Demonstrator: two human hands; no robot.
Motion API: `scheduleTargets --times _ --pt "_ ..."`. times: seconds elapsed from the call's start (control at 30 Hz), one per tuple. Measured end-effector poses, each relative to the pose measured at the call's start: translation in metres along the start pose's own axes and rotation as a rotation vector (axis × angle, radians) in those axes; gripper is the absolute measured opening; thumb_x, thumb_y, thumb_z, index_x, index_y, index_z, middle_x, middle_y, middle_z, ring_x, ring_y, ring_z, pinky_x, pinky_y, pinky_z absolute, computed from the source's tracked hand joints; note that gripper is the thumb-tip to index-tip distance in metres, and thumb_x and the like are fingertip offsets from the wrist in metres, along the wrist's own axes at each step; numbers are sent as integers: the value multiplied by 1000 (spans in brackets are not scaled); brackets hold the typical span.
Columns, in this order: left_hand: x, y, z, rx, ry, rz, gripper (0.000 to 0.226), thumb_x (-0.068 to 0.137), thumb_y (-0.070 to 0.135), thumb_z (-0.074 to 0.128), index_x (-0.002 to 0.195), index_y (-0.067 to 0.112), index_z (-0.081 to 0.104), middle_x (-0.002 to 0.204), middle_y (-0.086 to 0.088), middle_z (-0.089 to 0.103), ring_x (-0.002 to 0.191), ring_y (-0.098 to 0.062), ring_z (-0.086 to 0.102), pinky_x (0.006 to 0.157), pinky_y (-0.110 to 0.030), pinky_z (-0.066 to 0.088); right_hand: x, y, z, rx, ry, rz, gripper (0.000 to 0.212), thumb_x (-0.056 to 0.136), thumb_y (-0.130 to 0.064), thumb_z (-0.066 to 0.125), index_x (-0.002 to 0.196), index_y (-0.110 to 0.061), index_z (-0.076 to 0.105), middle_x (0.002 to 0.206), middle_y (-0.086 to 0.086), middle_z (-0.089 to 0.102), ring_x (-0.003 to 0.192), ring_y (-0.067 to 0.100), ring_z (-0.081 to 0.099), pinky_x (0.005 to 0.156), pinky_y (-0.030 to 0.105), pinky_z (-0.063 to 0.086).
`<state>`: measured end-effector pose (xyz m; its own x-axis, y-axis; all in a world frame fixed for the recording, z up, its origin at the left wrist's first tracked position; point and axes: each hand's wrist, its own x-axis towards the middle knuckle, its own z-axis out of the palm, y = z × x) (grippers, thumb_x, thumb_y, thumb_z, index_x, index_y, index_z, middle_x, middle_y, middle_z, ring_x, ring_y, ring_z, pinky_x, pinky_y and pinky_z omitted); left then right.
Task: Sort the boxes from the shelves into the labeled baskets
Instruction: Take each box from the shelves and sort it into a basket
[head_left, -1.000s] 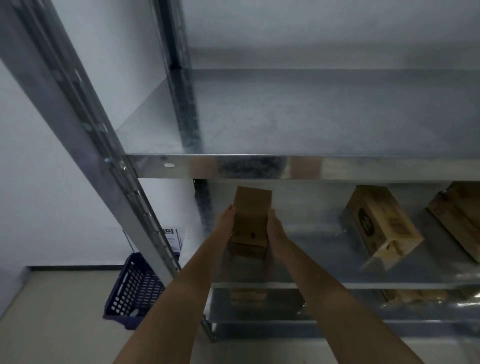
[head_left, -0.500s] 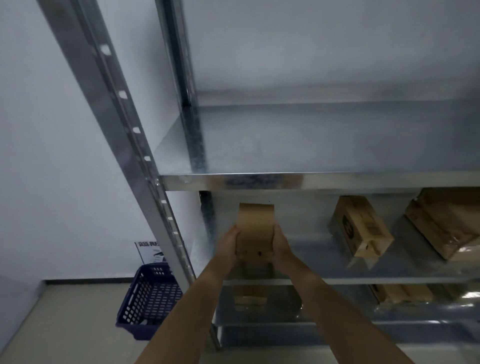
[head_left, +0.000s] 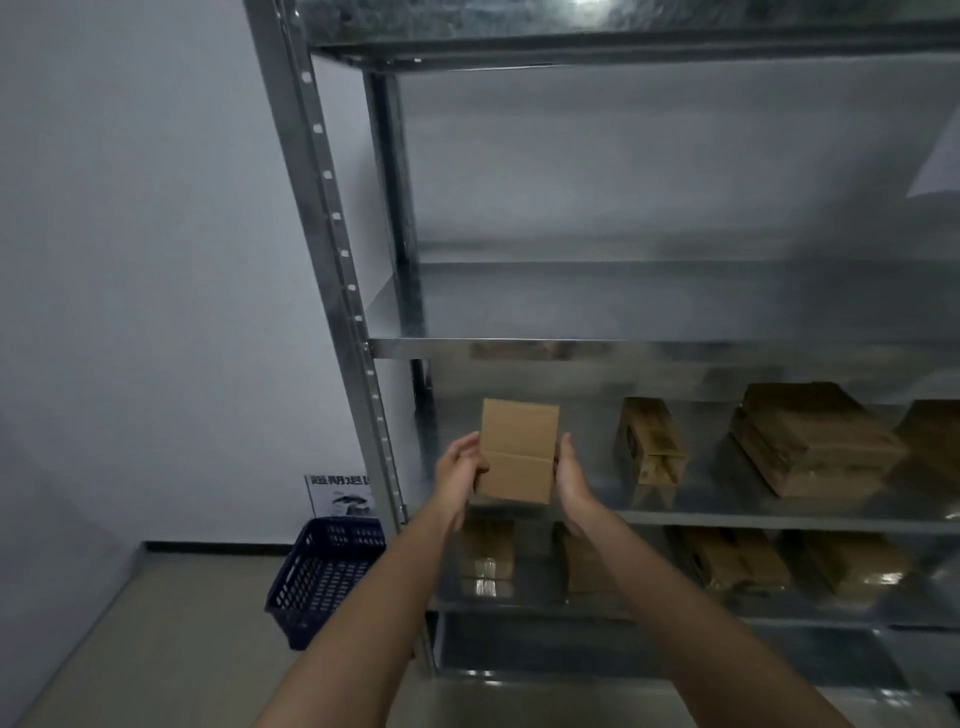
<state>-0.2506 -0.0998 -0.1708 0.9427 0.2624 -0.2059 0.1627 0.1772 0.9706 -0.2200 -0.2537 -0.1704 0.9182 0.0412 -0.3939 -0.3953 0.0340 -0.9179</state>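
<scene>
While the left hand (head_left: 460, 467) and right hand (head_left: 571, 475) clamp its two sides, the plain cardboard box (head_left: 518, 457) is held upright in front of the metal shelf's (head_left: 727, 521) left end; a blue basket (head_left: 324, 577) stands on the floor (head_left: 156, 634) beside the rack.

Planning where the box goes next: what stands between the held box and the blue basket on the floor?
In the head view, only the shelf's front upright post stands between the held box and the blue basket.

Both hands have drawn the cardboard box (head_left: 518, 457) back off the shelf (head_left: 779, 521).
</scene>
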Motion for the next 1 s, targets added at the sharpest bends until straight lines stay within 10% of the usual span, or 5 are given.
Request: scheduleTargets --times 0.23,0.47,0.63,0.8,1.0 --pt "-71 39 7 35 49 97 39 94 -7 54 122 19 61 122 1 60 110 -17 59 83 -36 58 -70 -34 -24 50 -105 -120 76 97 -68 8 142 -23 49 138 7 56 133 23 46 118 45 22" --pt "-97 70 6 6 16 95 26 100 2 46 111 11 68 122 -11 66 114 -27 62 101 -43 52 -112 -65 -36 111 -172 -223 42 103 -53 29 111 -29 62 118 8 67 113 23 59 108 45 42" --pt "-111 92 7 -111 -49 74 26 105 18 45 122 5 60 117 -13 68 103 -20 67 83 -27 54 -135 -72 -41 144 -149 -258 36 100 -35 31 91 -13 58 99 12 67 98 25 59 93 40 42" --pt "-113 98 7 -91 -133 67 40 106 27 41 138 9 56 125 -14 69 117 -27 65 108 -45 48 -140 -77 -34 194 -76 -288 34 100 -32 29 79 -15 50 71 4 66 79 24 57 78 37 45" --pt "-123 104 -1 -93 -160 111 41 107 12 31 143 13 50 130 -14 65 120 -25 61 102 -39 51 -143 -81 -29 141 -88 -302 56 103 -52 21 107 -13 61 98 11 72 102 27 64 95 43 46"
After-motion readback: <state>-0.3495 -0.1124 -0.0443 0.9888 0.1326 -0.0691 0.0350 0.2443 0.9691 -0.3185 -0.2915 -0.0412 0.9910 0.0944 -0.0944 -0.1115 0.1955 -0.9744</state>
